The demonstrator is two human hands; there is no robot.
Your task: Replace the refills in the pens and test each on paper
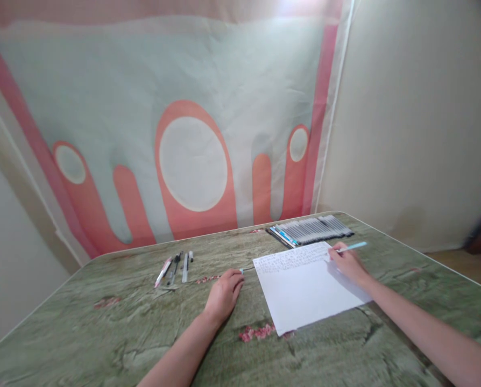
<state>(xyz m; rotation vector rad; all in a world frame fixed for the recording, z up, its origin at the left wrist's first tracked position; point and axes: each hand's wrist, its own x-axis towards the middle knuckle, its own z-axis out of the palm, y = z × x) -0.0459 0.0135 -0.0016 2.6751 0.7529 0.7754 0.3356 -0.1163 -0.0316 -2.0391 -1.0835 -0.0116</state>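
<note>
My right hand [347, 264] is closed around a light-blue pen [357, 245], its tip down at the upper right part of a white sheet of paper [305, 298]. Several lines of small handwriting run across the top of the sheet; below them it is blank. To the left of the paper, my left hand [223, 294] rests on the table with bent fingers. A small light-blue piece [242, 271] shows at its fingertips, perhaps a pen cap; the fingers mostly hide it.
Behind the paper lies a row of many pens [313, 230], mostly clear with dark ends. Several loose pens [176, 267] lie at the left. A green wood-patterned cloth with pink flowers covers the table [83, 333]. A printed curtain [192, 64] hangs behind.
</note>
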